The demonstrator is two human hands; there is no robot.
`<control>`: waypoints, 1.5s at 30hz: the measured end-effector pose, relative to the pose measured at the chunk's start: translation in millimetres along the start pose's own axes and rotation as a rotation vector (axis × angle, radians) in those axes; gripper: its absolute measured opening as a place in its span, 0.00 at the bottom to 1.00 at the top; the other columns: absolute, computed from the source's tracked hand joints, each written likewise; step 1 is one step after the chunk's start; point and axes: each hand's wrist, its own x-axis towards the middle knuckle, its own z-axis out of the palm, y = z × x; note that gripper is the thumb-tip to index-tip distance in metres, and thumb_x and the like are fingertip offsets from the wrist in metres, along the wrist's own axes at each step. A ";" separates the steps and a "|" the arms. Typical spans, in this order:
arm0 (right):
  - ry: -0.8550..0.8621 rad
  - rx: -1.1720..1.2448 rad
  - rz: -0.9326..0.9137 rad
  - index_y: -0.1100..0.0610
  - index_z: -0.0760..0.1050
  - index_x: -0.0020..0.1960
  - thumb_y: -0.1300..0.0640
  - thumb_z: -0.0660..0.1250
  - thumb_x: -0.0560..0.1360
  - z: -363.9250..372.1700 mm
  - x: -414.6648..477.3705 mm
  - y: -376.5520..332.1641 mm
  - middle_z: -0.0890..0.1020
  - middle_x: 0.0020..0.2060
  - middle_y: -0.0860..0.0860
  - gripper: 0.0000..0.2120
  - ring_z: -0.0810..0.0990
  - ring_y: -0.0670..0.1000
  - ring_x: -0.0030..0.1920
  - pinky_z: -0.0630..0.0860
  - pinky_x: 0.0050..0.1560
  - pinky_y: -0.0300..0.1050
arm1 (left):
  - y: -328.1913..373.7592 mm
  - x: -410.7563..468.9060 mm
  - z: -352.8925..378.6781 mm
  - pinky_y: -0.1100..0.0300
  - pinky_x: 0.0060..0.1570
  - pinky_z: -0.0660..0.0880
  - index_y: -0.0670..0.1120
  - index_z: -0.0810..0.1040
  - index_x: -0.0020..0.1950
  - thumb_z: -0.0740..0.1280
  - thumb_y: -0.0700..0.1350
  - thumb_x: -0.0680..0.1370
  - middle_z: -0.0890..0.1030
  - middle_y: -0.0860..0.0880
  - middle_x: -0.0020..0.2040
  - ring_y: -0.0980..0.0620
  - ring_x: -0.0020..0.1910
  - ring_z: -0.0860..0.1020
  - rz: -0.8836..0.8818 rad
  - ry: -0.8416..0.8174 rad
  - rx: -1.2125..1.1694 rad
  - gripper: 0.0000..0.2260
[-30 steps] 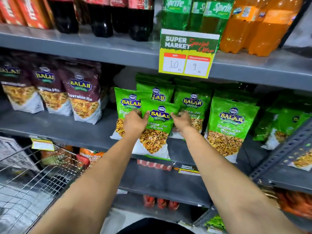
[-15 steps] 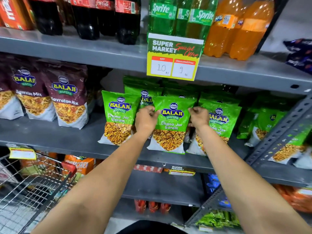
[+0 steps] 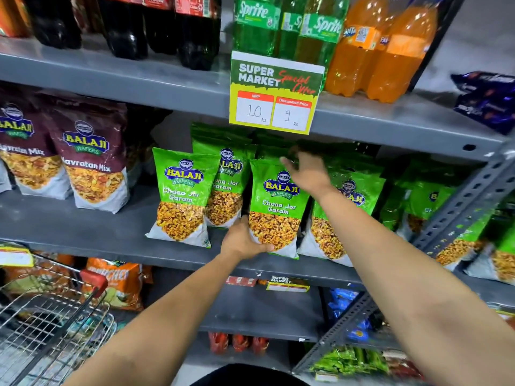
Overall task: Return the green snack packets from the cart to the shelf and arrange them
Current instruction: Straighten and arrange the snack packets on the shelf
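Several green Balaji "Chana Jor Garam" packets stand in a row on the grey middle shelf [image 3: 106, 235]. My left hand [image 3: 242, 242] grips the bottom left corner of the front middle green packet [image 3: 278, 207], which stands upright at the shelf's front. My right hand [image 3: 305, 171] is at that packet's top right corner, fingers spread and blurred, touching the top edge. Another green packet [image 3: 181, 196] stands to the left, one [image 3: 228, 176] behind it, and one [image 3: 348, 201] to the right under my right forearm. The wire cart [image 3: 47, 324] is at bottom left.
Maroon Navratan Mix packets [image 3: 92, 162] stand left on the same shelf. A price sign [image 3: 276, 93] hangs from the upper shelf, under soft drink bottles [image 3: 259, 26]. A slanted metal upright [image 3: 459, 207] crosses at the right. Orange packets [image 3: 117, 282] sit on the lower shelf.
My left hand dropped from the packet's top left corner to its bottom left corner. My right hand loosened at the top right corner. The packet now stands further back in line.
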 end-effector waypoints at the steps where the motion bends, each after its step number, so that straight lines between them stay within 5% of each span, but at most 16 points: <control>1: -0.095 -0.016 -0.036 0.57 0.70 0.66 0.41 0.55 0.78 0.4 4.1 -11.2 0.80 0.59 0.58 0.25 0.78 0.58 0.60 0.75 0.61 0.51 | 1.4 -0.9 2.2 0.49 0.61 0.75 0.44 0.68 0.64 0.79 0.57 0.60 0.77 0.45 0.63 0.44 0.64 0.75 -0.007 0.017 0.000 0.40; 4: -0.233 -0.042 -0.101 0.56 0.67 0.69 0.44 0.58 0.79 5.0 13.9 -29.8 0.73 0.68 0.56 0.24 0.72 0.58 0.67 0.69 0.67 0.52 | 6.2 1.0 5.4 0.48 0.60 0.75 0.42 0.66 0.66 0.79 0.56 0.61 0.75 0.44 0.65 0.43 0.65 0.74 -0.024 0.036 0.043 0.40; 11: -0.261 0.196 0.001 0.54 0.74 0.61 0.48 0.60 0.79 5.9 26.0 -27.0 0.78 0.63 0.53 0.15 0.76 0.53 0.58 0.69 0.56 0.41 | 4.5 2.3 12.6 0.47 0.56 0.77 0.44 0.66 0.67 0.79 0.56 0.62 0.75 0.45 0.64 0.43 0.63 0.75 -0.037 0.076 0.071 0.40; 19: -0.301 0.201 0.032 0.50 0.74 0.59 0.43 0.63 0.76 -18.0 29.4 -0.1 0.80 0.57 0.54 0.16 0.78 0.54 0.54 0.72 0.56 0.44 | 7.6 4.9 22.0 0.45 0.61 0.75 0.44 0.62 0.70 0.79 0.58 0.61 0.71 0.45 0.70 0.44 0.69 0.70 -0.071 0.088 0.047 0.45; 23: -0.356 0.079 0.171 0.49 0.74 0.61 0.23 0.65 0.56 -15.5 75.5 87.1 0.76 0.65 0.56 0.42 0.75 0.57 0.64 0.70 0.68 0.56 | 3.2 2.4 22.8 0.46 0.61 0.74 0.44 0.61 0.71 0.79 0.59 0.60 0.70 0.45 0.70 0.44 0.69 0.69 -0.064 0.088 0.074 0.47; 28: -0.408 -0.004 0.140 0.59 0.74 0.60 0.49 0.62 0.78 -49.4 28.8 60.0 0.78 0.61 0.60 0.16 0.75 0.60 0.63 0.70 0.64 0.52 | 5.9 1.7 21.6 0.46 0.58 0.75 0.44 0.62 0.70 0.78 0.59 0.61 0.72 0.44 0.68 0.43 0.68 0.70 -0.070 0.082 0.118 0.45; 39: 0.062 -0.115 0.077 0.59 0.77 0.56 0.55 0.59 0.78 -26.1 6.8 15.3 0.80 0.56 0.61 0.12 0.79 0.61 0.56 0.75 0.56 0.49 | 11.9 -3.0 5.9 0.47 0.56 0.77 0.43 0.64 0.66 0.79 0.58 0.60 0.75 0.44 0.64 0.43 0.64 0.73 -0.051 0.131 0.170 0.42; 45: 0.289 0.224 0.054 0.58 0.80 0.49 0.52 0.63 0.76 20.8 -16.1 -64.7 0.85 0.47 0.58 0.12 0.83 0.60 0.50 0.77 0.51 0.48 | 11.6 -8.6 -78.5 0.52 0.48 0.77 0.49 0.72 0.60 0.68 0.53 0.73 0.81 0.50 0.56 0.46 0.56 0.79 0.161 0.595 0.080 0.18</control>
